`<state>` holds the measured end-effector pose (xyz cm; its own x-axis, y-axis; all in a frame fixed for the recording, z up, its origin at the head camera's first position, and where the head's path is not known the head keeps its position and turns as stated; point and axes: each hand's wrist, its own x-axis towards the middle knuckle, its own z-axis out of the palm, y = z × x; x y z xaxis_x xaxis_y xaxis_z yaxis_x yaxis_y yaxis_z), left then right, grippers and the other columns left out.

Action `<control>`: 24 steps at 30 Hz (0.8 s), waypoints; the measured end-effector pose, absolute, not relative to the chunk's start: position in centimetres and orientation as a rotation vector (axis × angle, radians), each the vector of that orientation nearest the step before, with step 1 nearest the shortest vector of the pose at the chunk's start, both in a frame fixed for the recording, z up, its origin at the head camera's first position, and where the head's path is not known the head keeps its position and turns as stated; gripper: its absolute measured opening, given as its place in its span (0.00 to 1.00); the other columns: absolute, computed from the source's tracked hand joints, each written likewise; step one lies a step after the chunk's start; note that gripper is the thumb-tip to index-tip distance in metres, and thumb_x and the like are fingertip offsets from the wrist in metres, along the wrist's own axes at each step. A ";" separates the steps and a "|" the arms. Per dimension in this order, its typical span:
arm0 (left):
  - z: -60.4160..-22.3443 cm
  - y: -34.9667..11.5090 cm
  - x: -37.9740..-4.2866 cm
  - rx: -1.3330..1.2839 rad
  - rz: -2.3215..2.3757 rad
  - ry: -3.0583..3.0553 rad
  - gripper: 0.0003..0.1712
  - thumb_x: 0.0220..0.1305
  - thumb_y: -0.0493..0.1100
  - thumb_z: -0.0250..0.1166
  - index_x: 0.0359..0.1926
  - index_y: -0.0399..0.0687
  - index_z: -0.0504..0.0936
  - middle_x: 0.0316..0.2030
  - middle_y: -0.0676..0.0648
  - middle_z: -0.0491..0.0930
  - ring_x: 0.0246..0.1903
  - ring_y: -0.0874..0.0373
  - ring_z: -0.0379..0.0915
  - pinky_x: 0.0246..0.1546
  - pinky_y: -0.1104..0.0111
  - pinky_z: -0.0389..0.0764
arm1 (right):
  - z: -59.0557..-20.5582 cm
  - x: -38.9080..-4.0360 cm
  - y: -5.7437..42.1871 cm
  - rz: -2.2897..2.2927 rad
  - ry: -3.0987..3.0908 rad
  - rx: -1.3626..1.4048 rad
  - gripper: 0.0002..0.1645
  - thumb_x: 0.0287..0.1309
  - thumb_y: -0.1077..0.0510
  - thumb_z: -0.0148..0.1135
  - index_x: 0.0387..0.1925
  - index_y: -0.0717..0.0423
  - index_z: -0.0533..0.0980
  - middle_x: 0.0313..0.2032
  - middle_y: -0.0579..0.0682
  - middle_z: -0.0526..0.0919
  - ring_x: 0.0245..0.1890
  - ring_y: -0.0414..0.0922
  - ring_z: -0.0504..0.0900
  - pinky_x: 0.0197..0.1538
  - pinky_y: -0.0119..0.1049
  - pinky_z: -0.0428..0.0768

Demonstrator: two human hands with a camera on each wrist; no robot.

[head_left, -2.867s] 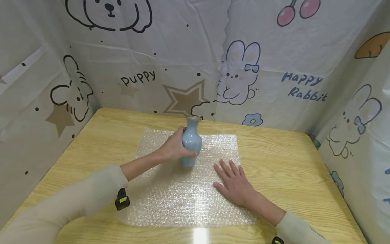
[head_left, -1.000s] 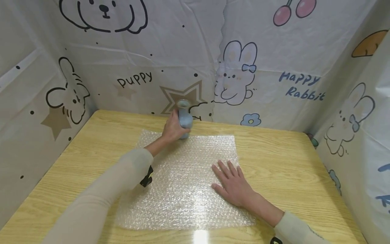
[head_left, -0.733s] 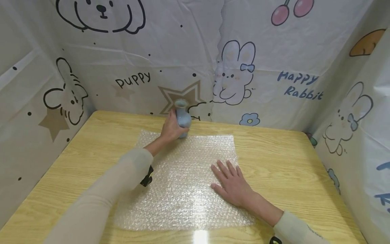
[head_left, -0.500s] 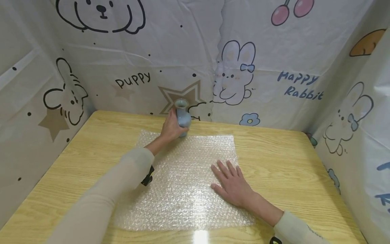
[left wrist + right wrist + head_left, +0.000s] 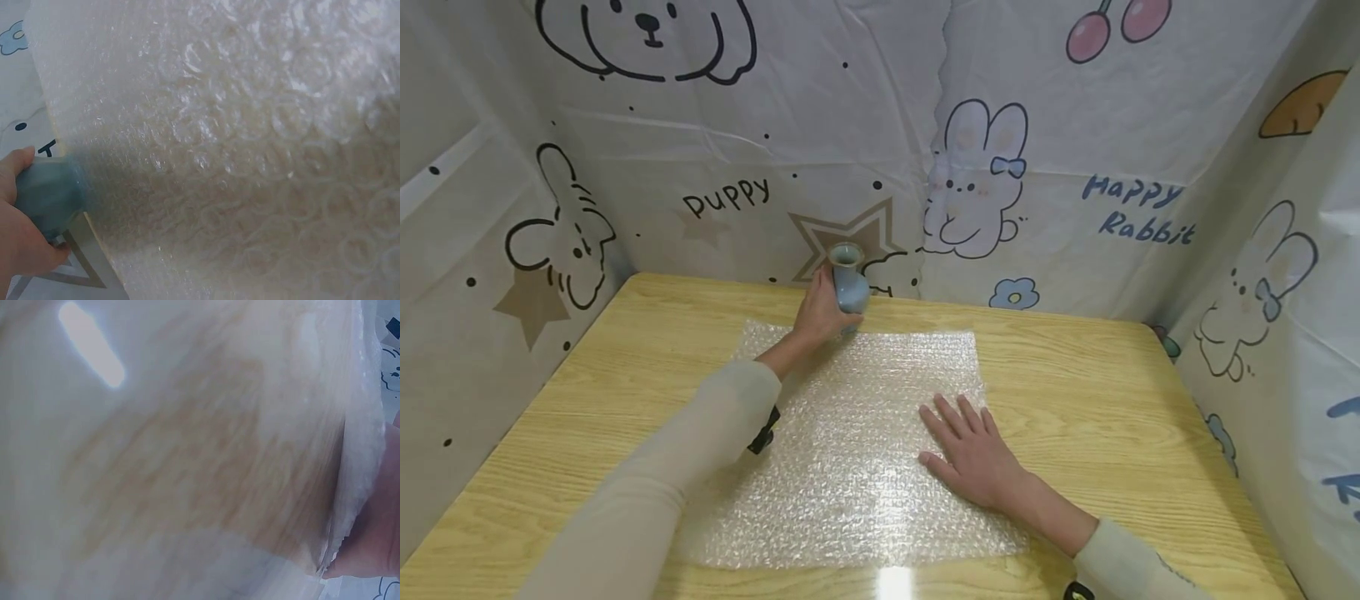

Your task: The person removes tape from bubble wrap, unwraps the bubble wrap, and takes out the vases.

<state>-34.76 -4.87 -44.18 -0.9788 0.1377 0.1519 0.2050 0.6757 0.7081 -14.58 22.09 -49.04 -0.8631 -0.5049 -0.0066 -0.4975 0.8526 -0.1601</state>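
A pale blue vase (image 5: 852,289) stands near the far edge of the bubble wrap, its open mouth up. My left hand (image 5: 818,317) grips the vase's body from the left, thumb toward me and fingers behind, partly hidden. In the left wrist view the vase's lower part (image 5: 53,194) shows between thumb and fingers, at the wrap's edge. The clear bubble wrap (image 5: 842,475) lies spread flat on the table. My right hand (image 5: 973,458) rests on the wrap's right side, palm down with fingers spread. The right wrist view shows only part of that hand (image 5: 372,531) beside the wrap's edge.
A light wood-grain table (image 5: 1097,417) carries everything. A white printed cloth (image 5: 737,125) rises close behind the vase and along both sides. A bright light reflection (image 5: 893,579) shows near the table's front.
My left hand has carried the vase from above the wrap's middle back to its far edge; over the last half second it has hardly moved. My right hand has stayed in place.
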 end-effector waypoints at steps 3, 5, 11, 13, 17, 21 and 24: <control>-44.3 -5.0 -34.8 -0.284 -1.194 -2.801 0.68 0.49 0.41 0.80 0.78 0.42 0.40 0.72 0.35 0.53 0.67 0.33 0.59 0.65 0.45 0.66 | -49.1 -14.7 22.1 -0.202 2.983 -0.814 0.42 0.74 0.32 0.38 0.79 0.48 0.51 0.77 0.56 0.47 0.75 0.64 0.44 0.70 0.68 0.48; -44.3 -5.2 -34.8 -0.280 -1.202 -2.798 0.69 0.49 0.42 0.81 0.78 0.43 0.40 0.73 0.36 0.50 0.68 0.33 0.57 0.65 0.44 0.66 | -49.0 -14.8 22.0 -0.171 2.988 -0.823 0.43 0.74 0.32 0.38 0.79 0.49 0.52 0.77 0.56 0.48 0.75 0.64 0.46 0.70 0.67 0.50; -43.6 -5.3 -34.4 -0.272 -1.221 -2.801 0.69 0.50 0.48 0.80 0.79 0.44 0.39 0.75 0.37 0.41 0.70 0.32 0.51 0.65 0.43 0.65 | -48.3 -15.2 21.9 -0.064 3.026 -0.854 0.44 0.71 0.29 0.39 0.78 0.48 0.56 0.76 0.56 0.54 0.72 0.64 0.55 0.68 0.65 0.59; -43.4 -5.3 -34.2 -0.275 -1.234 -2.807 0.69 0.51 0.48 0.80 0.79 0.44 0.39 0.75 0.36 0.41 0.70 0.33 0.50 0.65 0.43 0.64 | -48.2 -15.3 21.9 -0.067 3.033 -0.862 0.44 0.70 0.28 0.40 0.77 0.48 0.58 0.75 0.56 0.56 0.72 0.64 0.57 0.67 0.65 0.61; -43.5 -5.7 -33.9 -0.297 -1.260 -2.813 0.68 0.52 0.49 0.79 0.79 0.44 0.39 0.75 0.36 0.41 0.71 0.34 0.49 0.66 0.44 0.64 | -48.1 -15.5 21.9 -0.113 3.047 -0.886 0.44 0.69 0.28 0.44 0.75 0.48 0.62 0.73 0.57 0.60 0.70 0.64 0.61 0.64 0.65 0.65; -43.4 -6.1 -33.5 -0.324 -1.259 -2.825 0.68 0.52 0.49 0.79 0.79 0.44 0.38 0.76 0.35 0.40 0.70 0.33 0.49 0.65 0.42 0.64 | -48.1 -15.7 21.8 -0.129 3.069 -0.911 0.43 0.67 0.28 0.48 0.73 0.48 0.65 0.71 0.58 0.65 0.68 0.64 0.64 0.63 0.64 0.68; -42.8 -6.4 -33.0 -0.351 -1.223 -2.841 0.68 0.53 0.51 0.78 0.79 0.43 0.39 0.75 0.34 0.42 0.70 0.32 0.50 0.64 0.42 0.65 | -47.9 -15.9 21.8 -0.132 3.078 -0.927 0.42 0.65 0.29 0.51 0.71 0.48 0.67 0.69 0.58 0.67 0.67 0.63 0.66 0.62 0.63 0.69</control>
